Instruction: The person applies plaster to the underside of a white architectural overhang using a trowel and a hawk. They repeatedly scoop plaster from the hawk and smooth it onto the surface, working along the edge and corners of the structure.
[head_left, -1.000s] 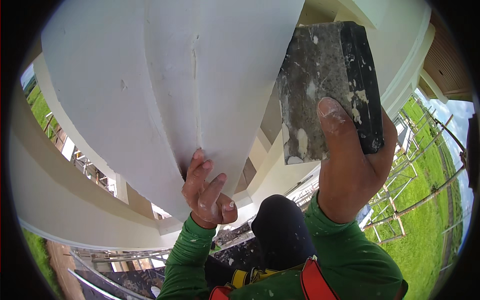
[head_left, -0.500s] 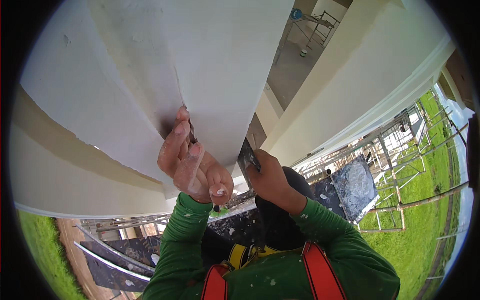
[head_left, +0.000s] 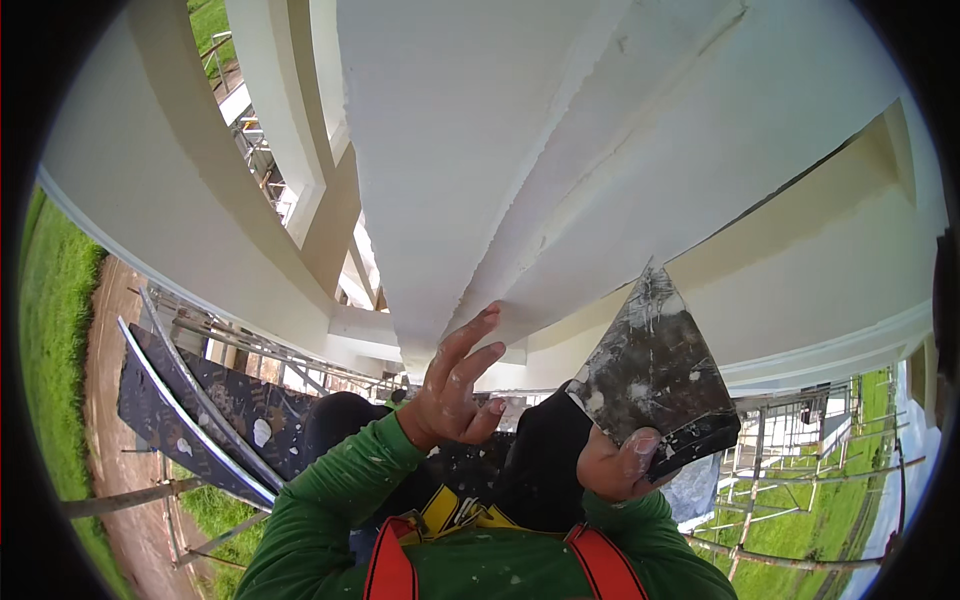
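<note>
Head view looks up along a white plastered wall corner that fills the upper middle of the frame, its ridge running from the top down to the centre. At the centre, the left hand rises with fingers spread apart, the longest fingertip touching the lower edge of the plaster ridge; it grasps nothing. To the lower right of centre, the right hand is closed around the dark base of a broad metal trowel, thumb pressed on the handle end. The blade is smeared with grey and white plaster, and its pointed upper corner touches the wall's lower edge, right of the left hand. Both forearms in green sleeves come up from the lower edge, with red harness straps and a yellow fitting between them. A dark rounded shape sits between the hands and hides part of what lies behind. Cream beams curve across the upper left, and another cream ledge crosses the right. Scaffold tubes stand at lower right over green grass, which also shows at far left beside a dirt strip. Dark spattered planks slant across the lower left, below the beams
</note>
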